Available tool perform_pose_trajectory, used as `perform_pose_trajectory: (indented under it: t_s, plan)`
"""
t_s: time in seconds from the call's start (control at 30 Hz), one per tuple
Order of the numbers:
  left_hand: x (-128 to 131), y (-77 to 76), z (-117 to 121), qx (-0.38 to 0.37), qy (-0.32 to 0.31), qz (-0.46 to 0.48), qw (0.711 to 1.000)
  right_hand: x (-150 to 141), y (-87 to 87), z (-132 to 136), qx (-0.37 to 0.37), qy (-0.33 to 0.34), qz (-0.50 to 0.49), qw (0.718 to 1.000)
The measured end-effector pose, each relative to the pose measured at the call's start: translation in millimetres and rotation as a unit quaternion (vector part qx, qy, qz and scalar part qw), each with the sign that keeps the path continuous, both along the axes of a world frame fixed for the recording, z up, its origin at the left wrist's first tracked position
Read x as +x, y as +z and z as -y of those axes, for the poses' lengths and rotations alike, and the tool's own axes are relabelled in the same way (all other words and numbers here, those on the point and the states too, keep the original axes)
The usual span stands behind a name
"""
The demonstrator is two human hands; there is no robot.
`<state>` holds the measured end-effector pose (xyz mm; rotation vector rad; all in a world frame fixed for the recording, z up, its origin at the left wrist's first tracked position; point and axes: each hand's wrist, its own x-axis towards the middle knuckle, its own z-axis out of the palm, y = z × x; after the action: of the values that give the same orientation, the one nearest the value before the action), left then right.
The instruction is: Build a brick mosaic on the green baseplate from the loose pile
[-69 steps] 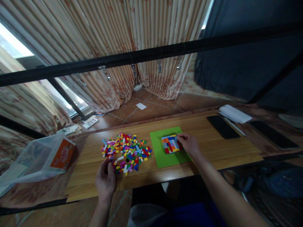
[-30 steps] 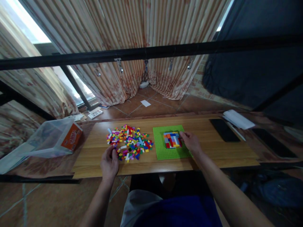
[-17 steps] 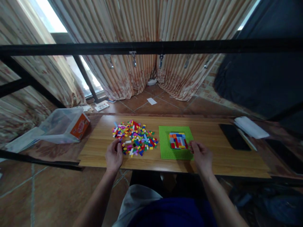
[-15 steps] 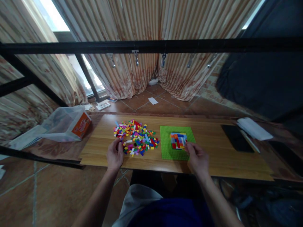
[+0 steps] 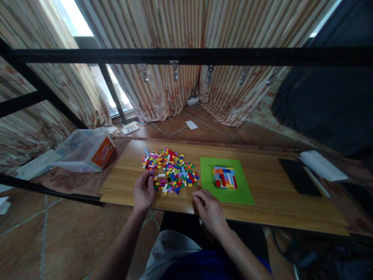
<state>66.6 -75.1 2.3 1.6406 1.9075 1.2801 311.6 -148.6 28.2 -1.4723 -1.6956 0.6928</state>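
A pile of small colourful building bricks (image 5: pixel 171 171) lies on the left half of the wooden table (image 5: pixel 262 217). My left hand (image 5: pixel 143 190) rests at the pile's near left edge, its fingers curled together; whether a brick is in them is hidden. A green studded baseplate (image 5: pixel 206 171) lies to the right of the pile. On it stands a low block of joined bricks (image 5: pixel 225 178) in red, blue, white, orange and yellow. My right hand (image 5: pixel 210 210) is by the table's front edge, between pile and baseplate. Its thumb and fingers are closed, with no brick showing at the tips.
A clear plastic bin (image 5: pixel 84 151) with an orange label stands left of the table. A black flat tablet-like thing (image 5: pixel 300 177) and a white object (image 5: pixel 323 165) lie at the right. A black metal bar (image 5: pixel 186 56) crosses above, before curtains (image 5: pixel 163 23).
My right hand has left the joined bricks and moved left, toward the loose pile. My left hand has stayed by the pile. The whole view has shifted slightly.
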Motion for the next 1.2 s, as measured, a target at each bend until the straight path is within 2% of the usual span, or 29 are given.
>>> perform_pose_trajectory:
  t_s: [0.23,0.57,0.87,1.07,1.2]
  plan:
    - [-1.8,-4.3,-0.8,0.012,0.001,-0.007,1.000,6.0,-7.5,-14.9,0.027,-0.052,0.129,0.990]
    - [0.1,-2.2,0.6,0.023,0.009,-0.002,1.000,-7.9,-4.3,-40.0,-0.031,-0.062,0.284,0.956]
    - [0.8,-1.6,1.7,0.014,0.007,-0.004,1.000,-19.3,-5.7,-62.3,-0.032,-0.042,0.260,0.964]
    - [0.7,-3.2,1.8,0.021,0.006,-0.003,1.000,-14.0,-10.2,-64.0,0.003,-0.064,0.205,0.977]
    - [0.9,-4.4,1.5,0.025,0.005,-0.001,1.000,-15.6,-6.7,-66.3,0.025,-0.067,0.195,0.978]
